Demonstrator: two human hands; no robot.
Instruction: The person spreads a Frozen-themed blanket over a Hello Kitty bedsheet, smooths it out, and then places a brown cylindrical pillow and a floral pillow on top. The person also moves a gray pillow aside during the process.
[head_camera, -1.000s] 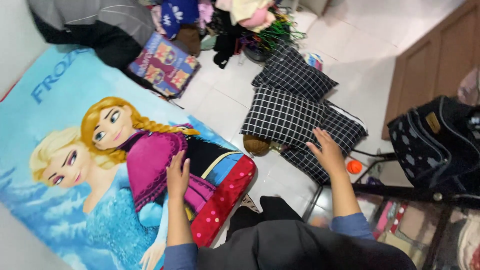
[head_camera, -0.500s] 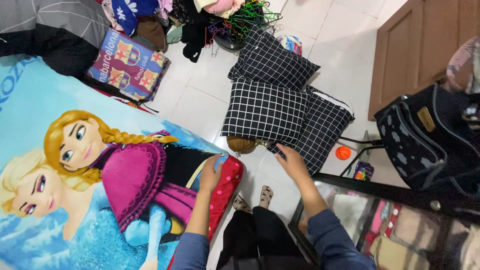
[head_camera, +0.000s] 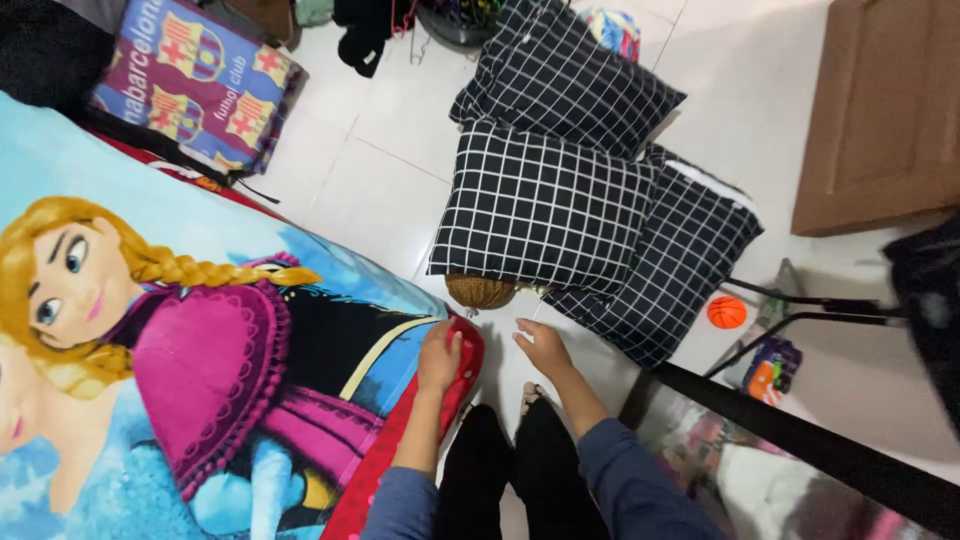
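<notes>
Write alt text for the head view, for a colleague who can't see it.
Seen from above, a person's left hand rests on the red corner of a mattress under a bright cartoon-print sheet, while the right hand hovers open beside it over the white tiled floor. Just beyond lie three black-and-white checked cushions, a small woven basket and an orange ball.

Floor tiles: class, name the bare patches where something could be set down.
Bare tiles lie between the cartoon bedspread, striped cushion and checked pillows. A narrower strip runs beside the wooden door. It is crowded around the orange ball.
</notes>
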